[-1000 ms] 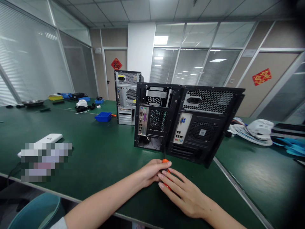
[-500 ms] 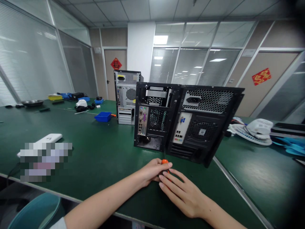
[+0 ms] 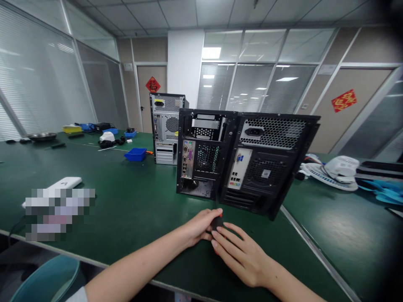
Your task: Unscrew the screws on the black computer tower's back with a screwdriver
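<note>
A screwdriver (image 3: 217,223) with a black and orange handle is held low over the table, in front of two black computer cases. Its thin dark shaft points away from me to the foot of the left case (image 3: 201,167), near the seam with the right case (image 3: 262,172). My left hand (image 3: 201,225) is closed round the front of the handle, thumb along the top. From the right, my right hand (image 3: 247,256) grips the handle's rear with long, only slightly bent fingers. Whether the tip touches a case is unclear.
A third computer tower (image 3: 166,130) stands behind. On the green table (image 3: 126,235) lie a blue tray (image 3: 136,154), a white power bank-like object (image 3: 67,183) and a blurred-out item. To the right are a white fan part (image 3: 341,172) and blue blades (image 3: 382,191). A teal bin (image 3: 47,279) stands below.
The handle has turned between my hands: its top showed orange before and now shows mostly black. My left thumb has drawn back a little to the left. The cases stay put.
</note>
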`<state>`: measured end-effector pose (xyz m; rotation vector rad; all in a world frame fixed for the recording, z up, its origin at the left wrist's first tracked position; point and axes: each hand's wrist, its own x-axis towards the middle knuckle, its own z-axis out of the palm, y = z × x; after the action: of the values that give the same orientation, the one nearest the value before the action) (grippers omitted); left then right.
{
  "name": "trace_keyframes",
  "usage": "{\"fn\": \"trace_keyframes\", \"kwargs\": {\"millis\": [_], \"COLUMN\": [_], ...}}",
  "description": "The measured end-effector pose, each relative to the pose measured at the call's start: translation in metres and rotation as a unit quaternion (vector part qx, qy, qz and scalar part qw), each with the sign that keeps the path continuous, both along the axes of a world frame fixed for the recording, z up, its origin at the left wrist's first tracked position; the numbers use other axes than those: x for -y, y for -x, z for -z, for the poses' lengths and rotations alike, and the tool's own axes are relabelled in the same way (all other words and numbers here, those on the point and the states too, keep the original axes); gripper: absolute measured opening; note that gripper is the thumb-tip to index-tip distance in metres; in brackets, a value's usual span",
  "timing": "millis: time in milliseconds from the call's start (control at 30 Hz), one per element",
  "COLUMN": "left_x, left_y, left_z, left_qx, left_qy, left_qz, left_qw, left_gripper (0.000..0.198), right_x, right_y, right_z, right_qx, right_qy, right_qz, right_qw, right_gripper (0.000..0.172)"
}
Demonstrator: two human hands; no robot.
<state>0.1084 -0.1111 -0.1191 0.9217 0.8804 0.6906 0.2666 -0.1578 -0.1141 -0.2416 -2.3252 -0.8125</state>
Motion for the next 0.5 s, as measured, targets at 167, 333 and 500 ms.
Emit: {"fn": "trace_keyframes", "kwargs": {"millis": [167,333,500], "left_x": [-0.0008,-0.0001,-0.0003], "left_y": [-0.0004,-0.001,-0.0001], "left_z": [0.001,-0.0005,-0.0025], "left_qx": [0.056,0.09,0.106], "left_qy": [0.041,0.081,0.106], "left_qz": [0.008,0.011,0.015], "left_qw": [0.998,0.993,0.989], "left_gripper": [0.049,0.039,0.031], "right_x": [0.0,-0.0001,0.0], "right_y": [-0.0004,0.0,0.001], "right_z": [0.0,0.0014,0.0018], "right_qx": [-0.008,-0.016,-0.03], "right_qy": [-0.002,0.0,-0.004], "right_qz": [-0.004,-0.005,-0.001], "right_qw": [1.0,1.0,1.0], "right_gripper": [0.031,0.029,0.029]}}
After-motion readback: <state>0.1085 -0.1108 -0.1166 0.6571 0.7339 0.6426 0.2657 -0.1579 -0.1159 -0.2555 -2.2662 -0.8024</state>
